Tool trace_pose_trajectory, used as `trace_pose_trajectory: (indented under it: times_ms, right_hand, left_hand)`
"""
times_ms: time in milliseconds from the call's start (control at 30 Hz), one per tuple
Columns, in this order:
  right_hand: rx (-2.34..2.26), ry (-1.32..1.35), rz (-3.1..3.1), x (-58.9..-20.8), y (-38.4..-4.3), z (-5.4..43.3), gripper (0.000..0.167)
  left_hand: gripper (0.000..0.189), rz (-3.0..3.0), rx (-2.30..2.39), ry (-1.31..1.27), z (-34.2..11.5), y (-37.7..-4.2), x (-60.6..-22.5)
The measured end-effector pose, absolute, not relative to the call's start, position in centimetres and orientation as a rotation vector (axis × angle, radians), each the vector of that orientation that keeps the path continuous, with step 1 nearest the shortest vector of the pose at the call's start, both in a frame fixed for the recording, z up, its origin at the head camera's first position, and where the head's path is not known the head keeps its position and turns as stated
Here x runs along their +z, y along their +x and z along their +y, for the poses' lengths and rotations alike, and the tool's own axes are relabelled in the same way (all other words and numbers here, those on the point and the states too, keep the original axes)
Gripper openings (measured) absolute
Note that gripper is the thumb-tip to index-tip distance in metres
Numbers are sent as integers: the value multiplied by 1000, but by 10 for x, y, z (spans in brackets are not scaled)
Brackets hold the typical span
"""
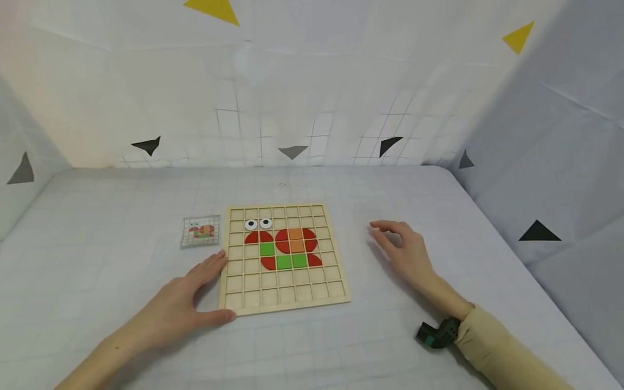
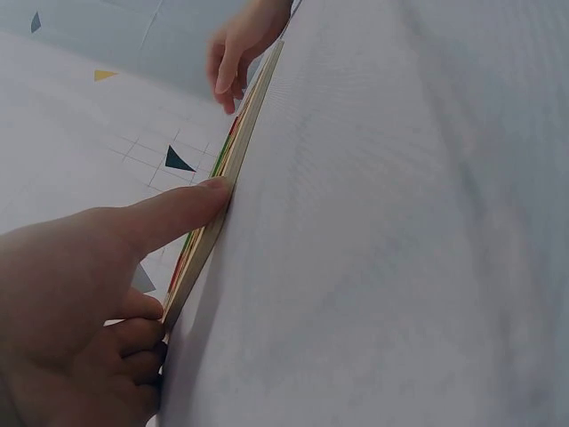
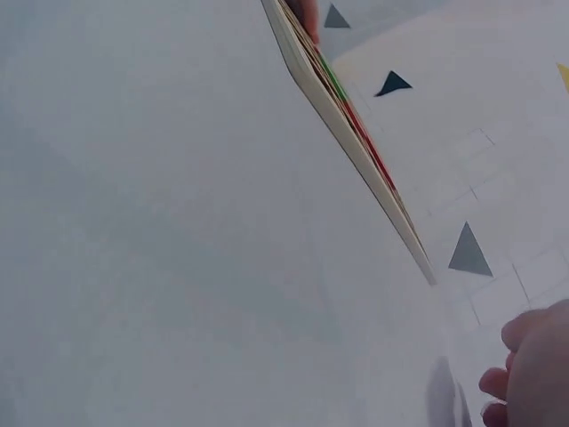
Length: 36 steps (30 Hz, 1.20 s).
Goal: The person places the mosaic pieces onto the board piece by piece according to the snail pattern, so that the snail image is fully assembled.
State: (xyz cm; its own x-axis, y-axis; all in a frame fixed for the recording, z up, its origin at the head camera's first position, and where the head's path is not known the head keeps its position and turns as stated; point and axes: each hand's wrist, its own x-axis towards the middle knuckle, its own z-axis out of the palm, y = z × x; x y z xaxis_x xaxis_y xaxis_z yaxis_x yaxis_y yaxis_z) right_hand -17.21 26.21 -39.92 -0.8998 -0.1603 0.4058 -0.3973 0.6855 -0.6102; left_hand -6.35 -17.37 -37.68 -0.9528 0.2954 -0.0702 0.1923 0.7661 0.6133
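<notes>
A light wooden grid board (image 1: 281, 297) lies in the middle of the table. Flat pieces in it make up a picture: two round eyes (image 1: 258, 223), red curved pieces (image 1: 259, 237), green squares (image 1: 291, 261) and orange squares (image 1: 296, 240). My left hand (image 1: 173, 309) is at the board's near left, fingertips at its left edge and thumb (image 2: 182, 213) touching near the front corner, spread wide apart. To the right of the board, apart from it, my right hand (image 1: 407, 252) hovers with nothing in it, fingers loosely bent.
A small card (image 1: 200, 232) showing a similar coloured picture lies just left of the board. A white cloth with a faint grid covers the table (image 1: 380, 346). White sheets with triangle marks stand behind (image 1: 292, 97) and at the sides. A dark device (image 1: 439, 333) sits on the right wrist.
</notes>
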Motion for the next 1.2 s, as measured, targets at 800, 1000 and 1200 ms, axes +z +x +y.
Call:
trace_pose_trajectory:
  times_ms: [800, 1000, 1200]
  right_hand:
    - [980, 471, -2519, -407, -174, 267, 30]
    - [963, 486, -2519, -406, -175, 266, 30]
    - [785, 531, -2540, -399, -177, 267, 38]
  left_hand:
    - [108, 2801, 937, 389, -180, -63, -380]
    - [109, 2795, 937, 379, -180, -65, -380]
    - [93, 2845, 1005, 362, -183, -66, -377]
